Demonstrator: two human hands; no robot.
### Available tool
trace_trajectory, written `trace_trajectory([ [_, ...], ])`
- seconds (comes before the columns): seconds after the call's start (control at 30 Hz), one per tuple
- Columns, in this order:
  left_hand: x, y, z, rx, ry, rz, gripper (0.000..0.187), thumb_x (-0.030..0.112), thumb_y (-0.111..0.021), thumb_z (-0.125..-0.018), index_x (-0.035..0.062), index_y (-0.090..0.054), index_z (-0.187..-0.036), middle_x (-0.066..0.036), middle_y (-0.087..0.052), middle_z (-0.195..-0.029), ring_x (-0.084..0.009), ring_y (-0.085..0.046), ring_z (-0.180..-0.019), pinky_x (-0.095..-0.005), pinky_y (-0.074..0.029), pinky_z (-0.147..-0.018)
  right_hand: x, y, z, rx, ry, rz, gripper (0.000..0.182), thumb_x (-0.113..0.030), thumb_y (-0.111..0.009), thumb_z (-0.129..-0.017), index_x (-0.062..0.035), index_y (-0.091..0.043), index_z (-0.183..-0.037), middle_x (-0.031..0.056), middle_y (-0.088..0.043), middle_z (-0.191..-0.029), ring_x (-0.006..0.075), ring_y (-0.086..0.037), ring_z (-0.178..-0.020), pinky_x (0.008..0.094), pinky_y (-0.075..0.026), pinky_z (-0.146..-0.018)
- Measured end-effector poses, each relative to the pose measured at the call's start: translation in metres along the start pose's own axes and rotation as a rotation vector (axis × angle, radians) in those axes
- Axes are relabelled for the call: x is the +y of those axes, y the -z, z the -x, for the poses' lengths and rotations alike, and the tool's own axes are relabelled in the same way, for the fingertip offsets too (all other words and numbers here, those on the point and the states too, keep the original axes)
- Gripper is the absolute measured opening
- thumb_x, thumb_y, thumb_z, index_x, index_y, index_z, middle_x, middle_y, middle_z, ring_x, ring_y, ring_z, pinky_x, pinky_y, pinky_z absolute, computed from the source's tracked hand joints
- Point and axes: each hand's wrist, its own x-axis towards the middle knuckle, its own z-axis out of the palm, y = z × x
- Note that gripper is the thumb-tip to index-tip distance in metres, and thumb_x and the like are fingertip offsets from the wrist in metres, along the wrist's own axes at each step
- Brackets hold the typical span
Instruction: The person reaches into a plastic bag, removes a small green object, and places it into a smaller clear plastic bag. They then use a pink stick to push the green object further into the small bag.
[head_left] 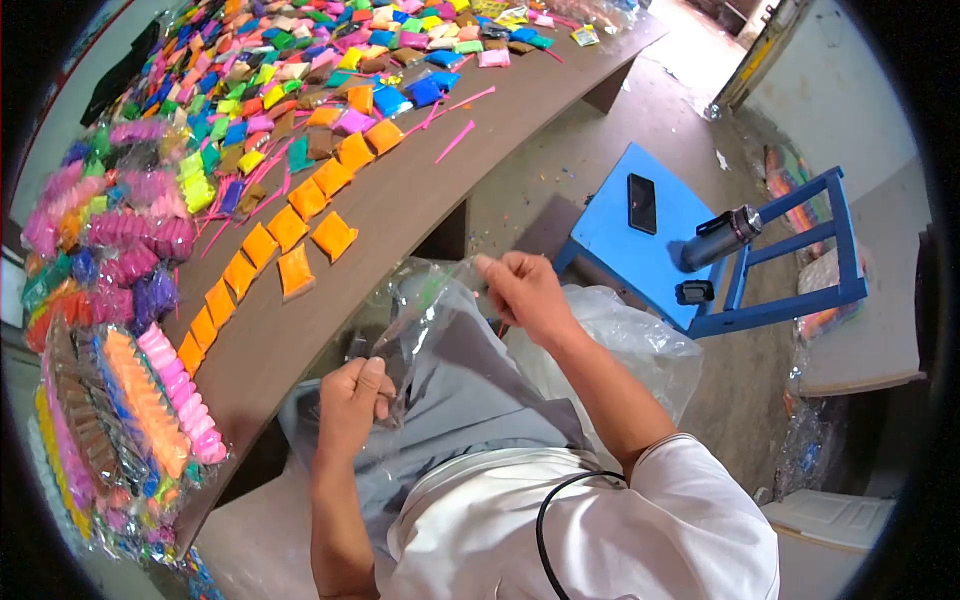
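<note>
Over my lap, a clear plastic bag (pixel 425 300) is stretched between my two hands. My left hand (pixel 352 400) is closed on its lower left part, beside the table edge. At the bag's upper right corner, my right hand (pixel 522 290) pinches the plastic between thumb and fingers. Little can be seen inside the bag apart from a faint green mark. On the brown table (pixel 400 225), several orange packets (pixel 288 228) lie in a slanting row, with two more packets (pixel 334 235) in front of the row, near the edge.
Many colourful packets (pixel 300 60) cover the far table, with pink strips (pixel 455 141) nearby. Bundled packets (pixel 135 390) fill the left end. A blue chair (pixel 620 250) at right holds a phone (pixel 642 203), a bottle (pixel 722 238) and a small black object (pixel 694 291).
</note>
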Motion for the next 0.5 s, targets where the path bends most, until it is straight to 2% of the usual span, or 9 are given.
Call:
trace_trajectory([
  [0.1,0.000,-0.015,-0.002,-0.013,-0.086,-0.253,0.040,0.031,-0.061,-0.096,-0.0005,-0.060,-0.071,-0.006,-0.057,-0.068,-0.0139,-0.052,-0.054,-0.0315,-0.041,-0.052,-0.004,-0.011,0.020,-0.057,-0.036,0.194,0.049,-0.040,-0.071,-0.089,-0.0092,-0.047,-0.060,0.0021,-0.051,-0.053,0.0066,-0.048,-0.046,0.0234,-0.038,-0.043],
  [0.13,0.001,-0.024,-0.003,-0.024,-0.143,-0.388,0.033,0.024,-0.063,-0.093,-0.0018,-0.062,-0.073,-0.008,-0.059,-0.070,-0.0167,-0.054,-0.056,-0.0336,-0.043,-0.054,0.006,-0.007,0.018,-0.067,-0.045,0.335,0.053,-0.051,-0.072,-0.084,-0.0045,-0.053,-0.068,0.0074,-0.055,-0.058,0.0137,-0.055,-0.053,0.0292,-0.044,-0.049],
  [0.17,0.004,-0.033,-0.002,-0.030,-0.145,-0.385,0.033,0.024,-0.063,-0.093,-0.0018,-0.062,-0.073,-0.008,-0.059,-0.070,-0.0167,-0.054,-0.056,-0.0336,-0.043,-0.054,0.010,-0.005,0.017,-0.060,-0.047,0.337,0.053,-0.051,-0.072,-0.084,-0.0045,-0.053,-0.068,0.0074,-0.055,-0.058,0.0137,-0.055,-0.053,0.0292,-0.044,-0.049],
  [0.23,0.014,-0.056,0.000,-0.092,-0.492,-0.517,0.023,0.018,-0.068,-0.087,-0.0012,-0.063,-0.076,-0.012,-0.062,-0.075,-0.0265,-0.060,-0.065,-0.0370,-0.045,-0.062,0.013,-0.003,0.016,0.052,0.085,0.695,0.065,-0.061,-0.072,-0.078,0.0010,-0.057,-0.083,0.0139,-0.059,-0.066,0.0232,-0.060,-0.064,0.0362,-0.049,-0.059],
  [0.27,0.015,-0.067,0.002,-0.097,-0.495,-0.511,0.023,0.018,-0.068,-0.087,-0.0012,-0.063,-0.076,-0.012,-0.062,-0.075,-0.0265,-0.060,-0.065,-0.0370,-0.045,-0.062,0.006,0.000,0.017,0.041,0.035,0.815,0.075,-0.066,-0.071,-0.074,0.0038,-0.056,-0.097,0.0189,-0.062,-0.074,0.0324,-0.063,-0.075,0.0412,-0.050,-0.069],
  [0.33,0.012,-0.086,0.005,-0.195,-0.603,-0.615,0.020,0.019,-0.070,-0.084,0.0008,-0.064,-0.078,-0.014,-0.064,-0.083,-0.0334,-0.061,-0.076,-0.0409,-0.045,-0.068,0.008,0.006,0.019,0.001,0.036,0.908,0.069,-0.060,-0.075,-0.074,0.0032,-0.055,-0.095,0.0180,-0.062,-0.076,0.0328,-0.064,-0.076,0.0410,-0.050,-0.069],
  [0.4,0.006,-0.101,0.007,-0.244,-0.612,-0.617,0.021,0.020,-0.071,-0.084,0.0012,-0.064,-0.079,-0.013,-0.065,-0.085,-0.0335,-0.061,-0.078,-0.0418,-0.045,-0.069,0.019,0.016,0.021,-0.045,0.033,0.997,0.065,-0.053,-0.078,-0.074,0.0027,-0.053,-0.094,0.0171,-0.062,-0.077,0.0332,-0.065,-0.076,0.0408,-0.050,-0.068],
  [0.47,0.003,-0.106,0.007,-0.294,-0.617,-0.619,0.021,0.021,-0.071,-0.084,0.0016,-0.064,-0.080,-0.012,-0.065,-0.086,-0.0335,-0.062,-0.080,-0.0427,-0.045,-0.069,0.036,0.031,0.019,-0.169,0.103,1.028,0.055,-0.039,-0.076,-0.078,0.0024,-0.052,-0.104,0.0210,-0.063,-0.079,0.0396,-0.064,-0.078,0.0422,-0.050,-0.071],
  [0.5,0.002,-0.106,0.007,-0.299,-0.583,-0.575,0.021,0.020,-0.070,-0.085,0.0010,-0.063,-0.081,-0.012,-0.065,-0.088,-0.0332,-0.062,-0.081,-0.0422,-0.046,-0.070,0.037,0.034,0.021,-0.169,0.095,1.028,0.055,-0.039,-0.076,-0.078,0.0024,-0.052,-0.104,0.0210,-0.063,-0.079,0.0396,-0.064,-0.078,0.0422,-0.050,-0.071],
])
